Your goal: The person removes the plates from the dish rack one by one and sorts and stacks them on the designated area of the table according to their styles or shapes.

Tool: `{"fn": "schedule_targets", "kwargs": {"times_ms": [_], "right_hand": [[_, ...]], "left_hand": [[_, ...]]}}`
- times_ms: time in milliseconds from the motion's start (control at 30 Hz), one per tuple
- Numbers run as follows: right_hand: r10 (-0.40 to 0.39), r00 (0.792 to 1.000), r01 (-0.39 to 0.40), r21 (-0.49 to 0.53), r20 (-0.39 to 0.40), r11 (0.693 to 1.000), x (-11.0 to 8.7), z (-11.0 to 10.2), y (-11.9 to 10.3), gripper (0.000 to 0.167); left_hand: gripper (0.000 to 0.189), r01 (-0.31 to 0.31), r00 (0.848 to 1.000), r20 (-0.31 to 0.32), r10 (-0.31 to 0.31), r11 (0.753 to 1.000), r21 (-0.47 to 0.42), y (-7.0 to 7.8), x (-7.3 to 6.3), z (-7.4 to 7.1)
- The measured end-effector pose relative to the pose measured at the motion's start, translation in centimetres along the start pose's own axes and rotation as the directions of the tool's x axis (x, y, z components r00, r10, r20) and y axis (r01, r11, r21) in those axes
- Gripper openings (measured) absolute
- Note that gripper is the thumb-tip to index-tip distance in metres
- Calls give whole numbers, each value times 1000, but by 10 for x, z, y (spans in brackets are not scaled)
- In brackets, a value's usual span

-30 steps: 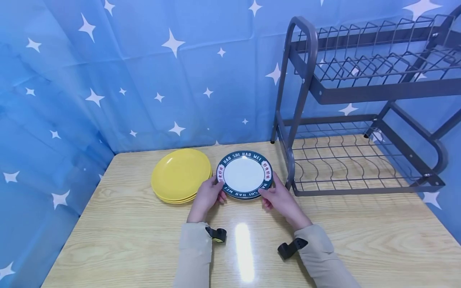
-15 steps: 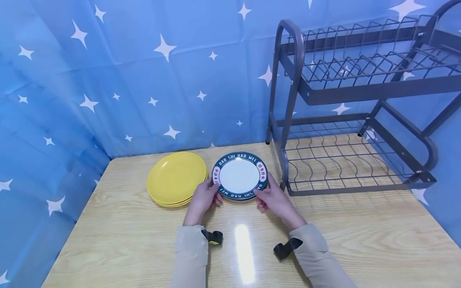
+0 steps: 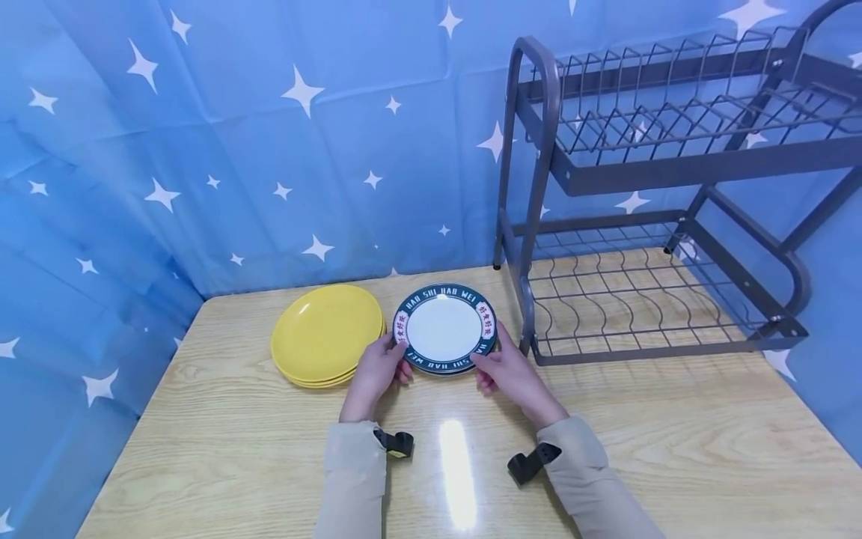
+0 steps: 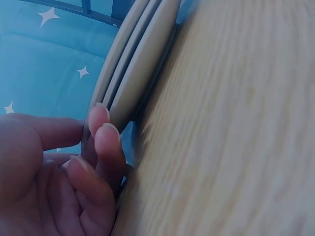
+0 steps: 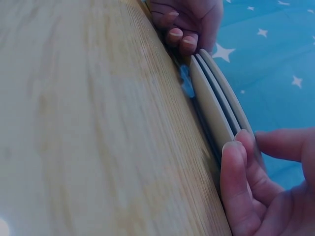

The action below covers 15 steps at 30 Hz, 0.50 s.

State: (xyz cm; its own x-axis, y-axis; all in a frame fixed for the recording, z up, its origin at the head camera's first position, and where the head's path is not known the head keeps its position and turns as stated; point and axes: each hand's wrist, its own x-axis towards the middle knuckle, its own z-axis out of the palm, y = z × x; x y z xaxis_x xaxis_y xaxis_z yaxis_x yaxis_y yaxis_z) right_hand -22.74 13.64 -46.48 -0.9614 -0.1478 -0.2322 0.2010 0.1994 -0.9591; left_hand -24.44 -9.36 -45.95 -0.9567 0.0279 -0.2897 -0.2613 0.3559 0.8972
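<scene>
A small stack of white plates with a dark green, lettered rim (image 3: 444,328) lies face up near the back of the wooden table. My left hand (image 3: 373,372) holds the stack's left edge, thumb over the rim. On the opposite side my right hand (image 3: 509,372) grips the right edge the same way. In the left wrist view, curled fingers (image 4: 109,147) touch the stacked plate edges (image 4: 135,59). The right wrist view shows fingertips (image 5: 235,160) against the layered plate edges (image 5: 216,93). Whether the stack's underside touches the table cannot be told.
Yellow plates (image 3: 326,333) are stacked just left of my left hand. A dark two-tier metal dish rack (image 3: 649,348) stands close on the right, with a wire upper tier (image 3: 673,135). A blue star-patterned curtain (image 3: 236,150) hangs behind the wooden table (image 3: 249,464).
The head view has shifted slightly, so the whole scene sits a little further left. Both hands keep their hold on the green-rimmed plates, which stay in place beside the yellow ones.
</scene>
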Motion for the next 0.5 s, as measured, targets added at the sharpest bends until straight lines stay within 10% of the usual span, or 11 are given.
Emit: {"fn": "schedule_targets", "kwargs": {"times_ms": [500], "right_hand": [[13,998,-3,-138,67,990,-14,-10,-9,79]], "left_hand": [[45,-51,998,-44,54,997,65,3,-4,5]]}}
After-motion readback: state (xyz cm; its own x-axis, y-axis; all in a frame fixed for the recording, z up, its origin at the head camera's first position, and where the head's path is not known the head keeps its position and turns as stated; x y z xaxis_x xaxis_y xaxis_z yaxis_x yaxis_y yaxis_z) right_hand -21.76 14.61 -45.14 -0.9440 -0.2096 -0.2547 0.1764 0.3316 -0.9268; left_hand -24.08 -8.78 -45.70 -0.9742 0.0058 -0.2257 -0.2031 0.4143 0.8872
